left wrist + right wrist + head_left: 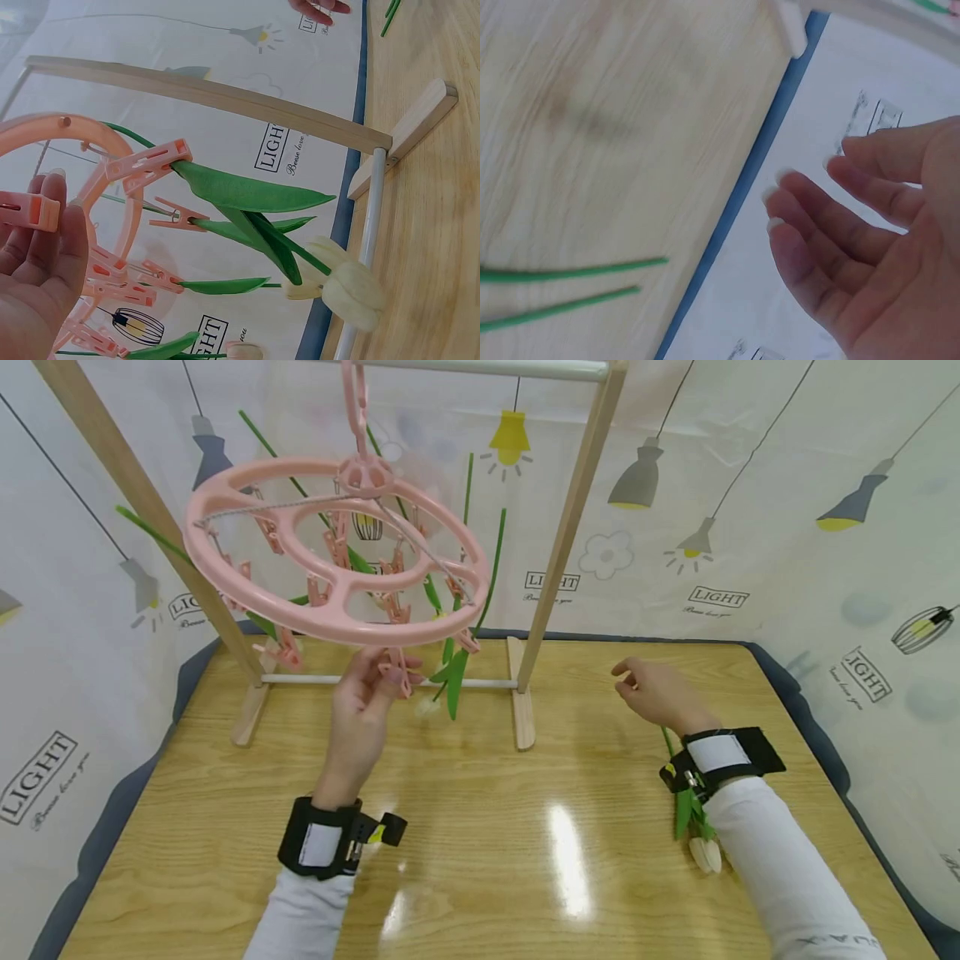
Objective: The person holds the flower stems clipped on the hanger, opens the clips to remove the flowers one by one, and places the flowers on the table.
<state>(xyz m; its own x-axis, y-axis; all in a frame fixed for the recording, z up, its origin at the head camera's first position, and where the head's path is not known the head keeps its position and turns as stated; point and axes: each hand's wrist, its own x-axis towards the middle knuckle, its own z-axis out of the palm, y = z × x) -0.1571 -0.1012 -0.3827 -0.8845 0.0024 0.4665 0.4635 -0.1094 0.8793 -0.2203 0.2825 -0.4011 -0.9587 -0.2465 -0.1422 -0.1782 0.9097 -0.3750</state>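
Note:
My left hand (358, 702) pinches a pink clothespin (403, 675) that hangs at the near side of a round pink drying hanger (345, 631). In the left wrist view, thumb and fingers lie about this clothespin (34, 211), and no stem shows in it. Other clothespins on the hanger grip artificial tulips upside down, their green leaves (255, 191) and white blossoms (352, 292) pointing down. On the right, my right hand (660, 692) hovers over the table, fingers loosely bent and holding nothing. Two green stems (577, 271) lie near it, with white tulip blossoms (705, 853) beside the forearm.
The hanger hangs by its pink hook (356, 410) from the top bar (487, 367) of a wooden stand. The stand's right post (566, 535) rises between my hands, and its foot (522, 718) rests on the wooden table (480, 827). A printed cloth (787, 443) surrounds the table.

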